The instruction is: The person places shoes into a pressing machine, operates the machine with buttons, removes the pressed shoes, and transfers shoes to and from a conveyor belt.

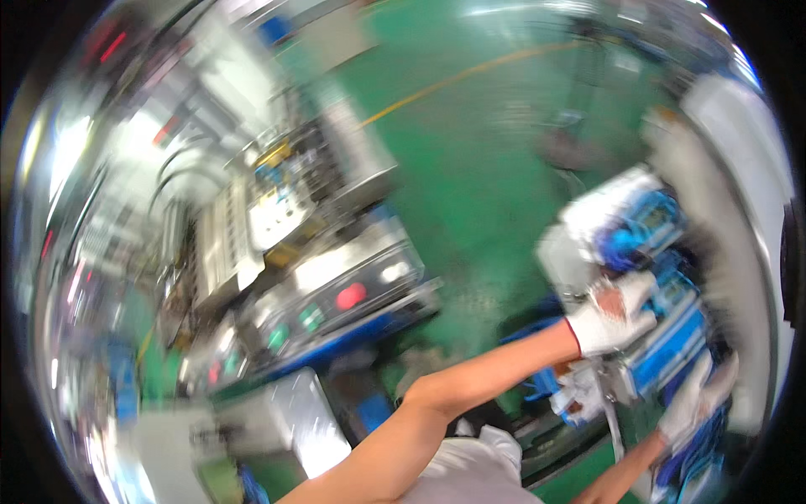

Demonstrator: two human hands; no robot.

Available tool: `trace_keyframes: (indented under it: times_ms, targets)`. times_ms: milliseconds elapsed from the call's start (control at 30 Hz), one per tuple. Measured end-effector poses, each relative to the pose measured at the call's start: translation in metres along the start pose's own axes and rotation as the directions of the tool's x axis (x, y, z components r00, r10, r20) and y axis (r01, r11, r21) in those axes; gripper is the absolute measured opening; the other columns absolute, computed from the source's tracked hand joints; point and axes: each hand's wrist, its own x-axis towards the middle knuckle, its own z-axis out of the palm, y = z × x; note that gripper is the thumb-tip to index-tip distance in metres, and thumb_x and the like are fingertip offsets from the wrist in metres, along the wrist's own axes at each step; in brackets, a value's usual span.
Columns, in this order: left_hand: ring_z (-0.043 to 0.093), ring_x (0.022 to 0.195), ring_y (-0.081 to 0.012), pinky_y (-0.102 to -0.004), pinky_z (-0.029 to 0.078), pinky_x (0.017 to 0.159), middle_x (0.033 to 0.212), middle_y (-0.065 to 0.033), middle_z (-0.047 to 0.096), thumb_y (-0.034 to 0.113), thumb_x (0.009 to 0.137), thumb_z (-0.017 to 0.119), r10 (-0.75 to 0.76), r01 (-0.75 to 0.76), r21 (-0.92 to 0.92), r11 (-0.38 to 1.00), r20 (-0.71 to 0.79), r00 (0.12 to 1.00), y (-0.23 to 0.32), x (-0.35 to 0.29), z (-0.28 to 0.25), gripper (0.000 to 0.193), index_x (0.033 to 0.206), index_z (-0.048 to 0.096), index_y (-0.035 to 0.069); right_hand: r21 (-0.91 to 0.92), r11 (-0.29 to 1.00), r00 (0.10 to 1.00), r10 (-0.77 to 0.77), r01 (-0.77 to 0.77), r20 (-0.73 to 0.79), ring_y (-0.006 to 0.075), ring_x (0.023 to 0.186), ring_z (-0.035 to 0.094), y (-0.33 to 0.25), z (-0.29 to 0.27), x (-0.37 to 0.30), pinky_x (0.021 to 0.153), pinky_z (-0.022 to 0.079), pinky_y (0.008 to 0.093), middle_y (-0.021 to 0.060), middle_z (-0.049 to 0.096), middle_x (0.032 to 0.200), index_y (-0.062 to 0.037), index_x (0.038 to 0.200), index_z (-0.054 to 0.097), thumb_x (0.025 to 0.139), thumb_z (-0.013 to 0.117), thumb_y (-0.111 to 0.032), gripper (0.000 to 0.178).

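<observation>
Packs: a stack of white and blue wrapped packs [638, 227] sits at the right of my view, motion-blurred, so I cannot make out what they contain.
Left hand: my left hand [611, 315], in a white knit glove, reaches across from a bare forearm and rests on the side of the stack, partway down; its grip is curled against the packs, but the blur keeps me from telling whether it pinches one.
Right hand: my right hand [697, 399], also gloved in white, is lower and further right, against the blue lower part of the stack; I cannot tell whether its grip is spread or pressed together.
Where the packs are: well right of centre, just beside a tall white surface [739, 168] at the rim of the view.
Machine: a grey control panel [336, 294] with a red button [351, 295] and green buttons [311, 317] stands to my left, well apart from both hands.
Floor: green floor [478, 168] with a yellow line [453, 80] lies between the machine and the packs.
Clothing: a white garment [478, 470] shows at the lower edge.
</observation>
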Motion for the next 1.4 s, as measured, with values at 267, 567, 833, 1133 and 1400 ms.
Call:
trace_keyframes:
  times_ms: [267, 567, 833, 1133, 1400]
  targets:
    - [0.068, 0.099, -0.0434, -0.0513, 0.052, 0.091, 0.104, -0.0245, 0.071, 0.045, 0.095, 0.052, -0.84, 0.936, 0.081, 0.341, -0.421, 0.343, -0.093, -0.537, -0.109, 0.045, 0.105, 0.07, 0.005, 0.376, 0.746, -0.183, -0.547, -0.549, 0.817, 0.0264, 0.112, 0.067, -0.157, 0.15, -0.285, 0.092, 0.059, 0.038, 0.019, 0.063, 0.132, 0.002, 0.143, 0.051, 0.097, 0.072, -0.016, 0.054]
    - [0.068, 0.102, -0.041, -0.0553, 0.054, 0.091, 0.105, -0.0208, 0.07, 0.037, 0.095, 0.062, -0.143, 0.346, -0.928, -0.135, -0.327, -0.934, 0.066, -1.0, 0.065, 0.029, 0.106, 0.067, 0.011, 0.544, 0.799, -0.432, -0.408, 0.257, 0.804, 0.0231, 0.096, 0.069, -0.265, 0.122, -0.457, 0.079, 0.06, 0.0372, 0.0161, 0.068, 0.122, 0.0012, 0.138, 0.057, 0.093, 0.073, -0.024, 0.054]
    - [0.062, 0.115, -0.0392, -0.0535, 0.05, 0.096, 0.118, -0.0155, 0.064, 0.02, 0.094, 0.063, 0.146, 0.252, -0.961, -0.111, -0.266, -0.953, 0.081, -1.185, 0.038, 0.036, 0.13, 0.058, 0.017, 0.504, 0.026, -0.502, -0.062, 0.863, 0.863, 0.0296, 0.109, 0.071, -0.278, 0.122, -0.524, 0.095, 0.058, 0.0385, 0.0117, 0.071, 0.127, -0.0078, 0.129, 0.065, 0.079, 0.078, -0.041, 0.062]
    - [0.062, 0.116, -0.045, -0.0512, 0.051, 0.095, 0.126, -0.0282, 0.065, 0.055, 0.09, 0.066, 0.101, 0.483, -0.856, -0.184, -0.506, -0.857, 0.084, -1.288, -0.061, 0.059, 0.129, 0.063, 0.01, 0.495, 0.425, -0.403, -0.292, 0.758, 0.868, 0.0284, 0.096, 0.073, -0.334, 0.076, -0.55, 0.082, 0.059, 0.0386, 0.0163, 0.073, 0.116, -0.0007, 0.122, 0.068, 0.081, 0.075, -0.035, 0.054]
    - [0.065, 0.101, -0.0374, -0.0512, 0.052, 0.087, 0.107, -0.0135, 0.066, 0.018, 0.083, 0.075, 0.196, 0.704, -0.71, 0.022, -0.688, -0.699, 0.094, -1.203, -0.021, 0.023, 0.102, 0.064, 0.01, 0.957, -0.081, -0.886, -0.406, 0.279, 0.224, 0.0344, 0.113, 0.066, -0.394, -0.05, -0.654, 0.097, 0.052, 0.0418, 0.0183, 0.071, 0.117, -0.0039, 0.119, 0.069, 0.093, 0.065, -0.04, 0.045]
